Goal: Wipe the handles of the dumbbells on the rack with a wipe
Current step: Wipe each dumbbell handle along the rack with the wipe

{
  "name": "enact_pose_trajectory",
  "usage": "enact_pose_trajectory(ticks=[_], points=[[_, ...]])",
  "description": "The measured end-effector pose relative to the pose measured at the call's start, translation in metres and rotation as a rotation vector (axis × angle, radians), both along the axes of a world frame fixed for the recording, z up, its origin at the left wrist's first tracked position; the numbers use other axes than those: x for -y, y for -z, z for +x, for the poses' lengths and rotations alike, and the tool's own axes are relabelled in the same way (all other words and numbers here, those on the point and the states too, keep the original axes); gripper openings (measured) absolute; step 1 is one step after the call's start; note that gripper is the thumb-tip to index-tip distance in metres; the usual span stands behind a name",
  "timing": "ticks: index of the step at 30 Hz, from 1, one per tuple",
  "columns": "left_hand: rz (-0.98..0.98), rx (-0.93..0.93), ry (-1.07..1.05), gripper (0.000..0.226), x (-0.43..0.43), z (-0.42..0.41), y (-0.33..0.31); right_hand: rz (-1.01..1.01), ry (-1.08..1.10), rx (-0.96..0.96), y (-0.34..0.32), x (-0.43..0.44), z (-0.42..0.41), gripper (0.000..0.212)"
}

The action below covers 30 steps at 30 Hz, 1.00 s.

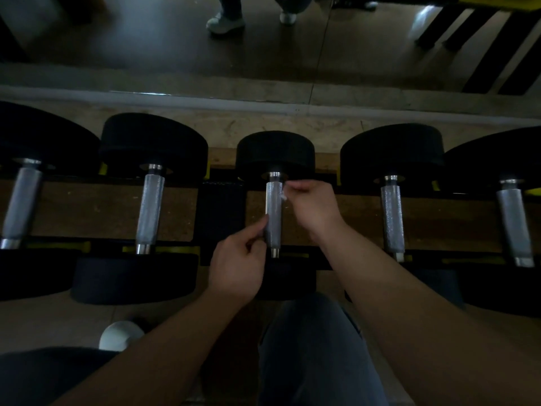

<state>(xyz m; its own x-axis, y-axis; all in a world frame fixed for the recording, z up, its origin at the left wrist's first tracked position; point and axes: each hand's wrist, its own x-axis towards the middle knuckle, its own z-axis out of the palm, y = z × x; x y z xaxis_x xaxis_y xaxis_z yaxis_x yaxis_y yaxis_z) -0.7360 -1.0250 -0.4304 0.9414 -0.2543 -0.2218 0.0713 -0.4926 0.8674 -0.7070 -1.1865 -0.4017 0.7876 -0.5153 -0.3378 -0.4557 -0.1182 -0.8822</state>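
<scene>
- My left hand [237,268] touches the low left side of the middle dumbbell handle [274,212]; I cannot tell if it grips.
- My right hand [310,206] pinches the small white wipe [283,196] at the handle's top right side.
- Other dumbbells [150,206] lie on both sides of that handle.

Five dumbbells [152,206], two hands [237,268] and one white wipe [283,196].

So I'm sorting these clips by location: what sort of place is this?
Most likely a gym's free-weight area: black dumbbells with knurled metal handles lie in a row on a rack, and the right hand holds a wipe at the middle handle.
</scene>
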Motion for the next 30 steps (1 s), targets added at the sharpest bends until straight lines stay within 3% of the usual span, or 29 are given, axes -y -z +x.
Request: enact_pose_trajectory(ticks=[4, 6, 11, 13, 15, 19, 21, 26, 28, 30], points=[[-0.006, 0.010, 0.021, 0.045, -0.001, 0.000, 0.000, -0.151, -0.370, -0.256, 0.001, 0.001, -0.032, 0.020], [-0.006, 0.014, 0.021, 0.045, -0.001, 0.000, 0.000, -0.147, -0.445, -0.337, -0.003, 0.001, -0.037, 0.019], [0.002, 0.020, 0.016, 0.046, 0.000, -0.001, -0.003, 0.091, -0.064, -0.185, -0.015, -0.003, -0.013, 0.015], [0.011, 0.036, 0.014, 0.046, 0.000, -0.001, -0.003, 0.056, -0.031, -0.121, -0.016, -0.003, -0.004, 0.014], [0.017, 0.036, 0.014, 0.046, 0.000, -0.001, -0.003, -0.060, -0.141, -0.163, -0.015, 0.001, -0.007, 0.013], [0.027, 0.034, 0.035, 0.046, -0.001, -0.001, -0.005, -0.279, -0.606, -0.484, -0.021, 0.002, -0.033, 0.010], [0.029, 0.030, 0.051, 0.045, -0.001, -0.001, -0.006, -0.239, -0.552, -0.465, -0.023, 0.000, -0.035, 0.008], [0.039, 0.048, 0.069, 0.045, -0.002, -0.003, -0.013, -0.003, -0.067, -0.167, -0.020, -0.005, -0.007, 0.020], [0.041, 0.043, 0.073, 0.045, -0.002, -0.003, -0.013, -0.036, -0.074, -0.139, -0.018, -0.004, -0.005, 0.023], [0.026, 0.034, 0.084, 0.048, -0.002, -0.004, -0.014, -0.155, -0.281, -0.267, -0.019, -0.002, -0.015, 0.013]])
